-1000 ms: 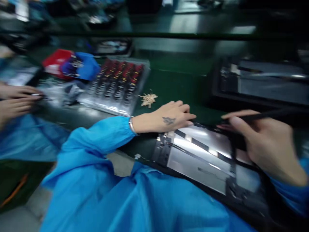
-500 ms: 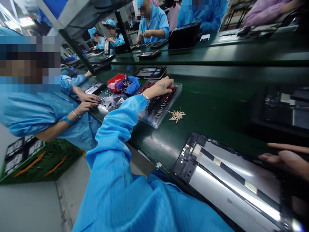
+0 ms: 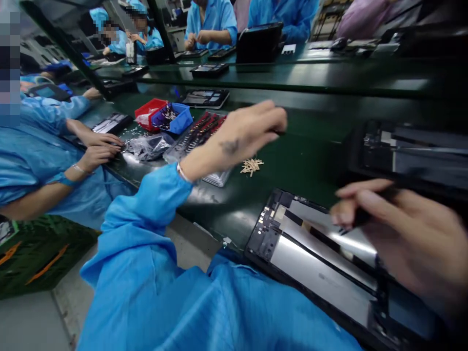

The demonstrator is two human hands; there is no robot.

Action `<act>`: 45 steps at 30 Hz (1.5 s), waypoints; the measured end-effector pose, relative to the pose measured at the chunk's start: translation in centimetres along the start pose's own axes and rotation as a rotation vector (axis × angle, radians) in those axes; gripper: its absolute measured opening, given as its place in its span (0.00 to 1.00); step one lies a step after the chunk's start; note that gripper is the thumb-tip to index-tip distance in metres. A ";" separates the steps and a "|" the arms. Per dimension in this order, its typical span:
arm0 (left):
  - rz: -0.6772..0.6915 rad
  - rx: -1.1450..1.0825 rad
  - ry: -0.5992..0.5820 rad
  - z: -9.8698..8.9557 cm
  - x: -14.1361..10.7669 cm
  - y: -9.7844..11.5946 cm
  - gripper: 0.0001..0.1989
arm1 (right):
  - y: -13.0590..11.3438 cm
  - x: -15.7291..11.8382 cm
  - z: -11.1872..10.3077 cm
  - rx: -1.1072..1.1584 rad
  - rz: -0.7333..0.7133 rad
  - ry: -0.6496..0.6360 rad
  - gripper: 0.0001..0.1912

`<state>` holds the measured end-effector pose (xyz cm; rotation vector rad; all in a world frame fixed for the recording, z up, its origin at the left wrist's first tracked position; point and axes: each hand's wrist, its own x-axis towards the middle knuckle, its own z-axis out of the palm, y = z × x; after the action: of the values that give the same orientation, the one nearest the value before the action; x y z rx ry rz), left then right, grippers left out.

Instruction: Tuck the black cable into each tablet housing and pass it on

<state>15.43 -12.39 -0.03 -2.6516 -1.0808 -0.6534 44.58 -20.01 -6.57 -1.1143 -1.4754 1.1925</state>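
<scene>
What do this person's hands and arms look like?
The bare left hand has a dark marking on its back, a silvery bracelet and a loose, bright blue sleeve. The right hand, also bare, shows no clear marking; its sleeve cannot be made out.

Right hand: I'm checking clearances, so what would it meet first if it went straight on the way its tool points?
Most likely the open device, as the dark tool in the right hand points down at it; the gap is unclear.
</scene>
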 end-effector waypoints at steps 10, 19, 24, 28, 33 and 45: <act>0.898 0.198 0.355 4.3 -1.5 8.3 0.09 | -0.8 -1.1 2.6 0.384 0.320 -0.017 0.12; 0.492 -0.006 0.380 4.7 -1.2 8.5 0.08 | -0.6 -0.6 2.3 -0.018 -0.015 0.109 0.10; 0.287 0.107 0.239 4.0 -0.5 8.5 0.10 | -0.8 -0.6 2.1 -0.221 -0.169 0.143 0.07; 0.250 0.174 0.132 4.0 -0.6 8.8 0.14 | -0.5 -0.7 2.0 -0.372 -0.263 0.167 0.07; 0.319 0.252 0.222 4.3 -1.0 9.8 0.16 | -0.1 -0.8 2.1 -0.478 -0.304 0.160 0.16; -0.072 0.287 -0.412 5.4 -1.9 -0.8 0.14 | -0.2 0.0 2.0 -0.261 -0.071 0.224 0.12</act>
<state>15.37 -11.10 -5.62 -2.5571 -1.2642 0.0490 42.66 -20.38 -6.64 -1.3124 -1.5099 0.8129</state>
